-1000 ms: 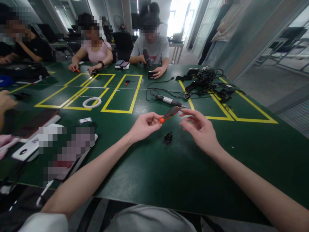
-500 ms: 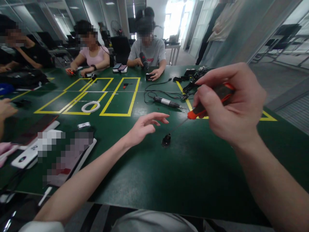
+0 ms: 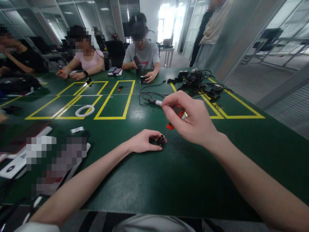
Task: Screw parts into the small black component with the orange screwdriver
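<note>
A small black part [image 3: 160, 141] stands on the green table [image 3: 135, 183], and my left hand [image 3: 146, 141] grips it between thumb and fingers from the left. My right hand [image 3: 190, 117] is closed around the handle of a red and black screwdriver [image 3: 170, 126]. The thin shaft slants down to the left, and its tip is at the black part; whether it touches cannot be made out. Behind my right hand lies a corded tool with a silver and black body [image 3: 154, 102], partly hidden by the fingers.
Black cables [image 3: 193, 80] lie heaped at the back right. A white ring [image 3: 84, 111] rests on yellow tape lines. White devices [image 3: 14, 164] and a small white packet [image 3: 77, 130] are at the left. Several people sit across the table, one holding a dark tool [image 3: 138, 63].
My left hand has moved onto the black part and closed on it. My right hand has come left and down with the screwdriver, which now stands steeper. The camera view has shifted slightly.
</note>
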A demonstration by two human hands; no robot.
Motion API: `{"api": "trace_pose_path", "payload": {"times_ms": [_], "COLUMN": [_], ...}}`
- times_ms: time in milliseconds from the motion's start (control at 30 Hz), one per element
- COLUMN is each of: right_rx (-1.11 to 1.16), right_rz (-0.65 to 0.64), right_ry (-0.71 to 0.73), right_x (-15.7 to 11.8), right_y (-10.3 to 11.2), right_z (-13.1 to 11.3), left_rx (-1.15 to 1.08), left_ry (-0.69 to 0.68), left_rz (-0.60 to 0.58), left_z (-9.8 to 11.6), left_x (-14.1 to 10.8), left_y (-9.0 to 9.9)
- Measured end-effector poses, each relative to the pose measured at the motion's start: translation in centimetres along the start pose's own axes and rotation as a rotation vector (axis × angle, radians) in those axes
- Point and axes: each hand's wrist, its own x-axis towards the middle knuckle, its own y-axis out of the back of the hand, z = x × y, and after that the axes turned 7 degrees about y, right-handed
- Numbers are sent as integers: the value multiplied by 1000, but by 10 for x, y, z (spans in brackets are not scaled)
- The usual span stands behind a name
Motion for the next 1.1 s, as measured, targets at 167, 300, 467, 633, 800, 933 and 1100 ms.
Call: {"api": "trace_pose_path", "payload": {"times_ms": [167, 300, 467, 633, 800, 933, 1100], "right_rx": [32, 89, 125, 134, 138, 237, 462], "right_rz": [-51, -91, -103, -101, -92, -139, -128], "right_ry": [0, -29, -9, -4, 3, -37, -118], "right_x": [-2, -3, -2, -2, -2, -2, -2], "right_y": [-5, -7, -6, -7, -8, -7, -9], "right_z": [4, 5, 5, 4, 6, 9, 10], "left_rx": [40, 90, 160, 162, 166, 93, 42], "left_ry": [-1, 8, 16, 11, -19, -13, 18], "left_rz": [62, 150, 223, 243, 228, 184, 179], "left_z": [-2, -5, -8, -10, -8, -11, -14], "left_x": [0, -2, -4, -4, -4, -4, -4], "left_y": [-3, -6, -7, -7, -6, -2, 1]}}
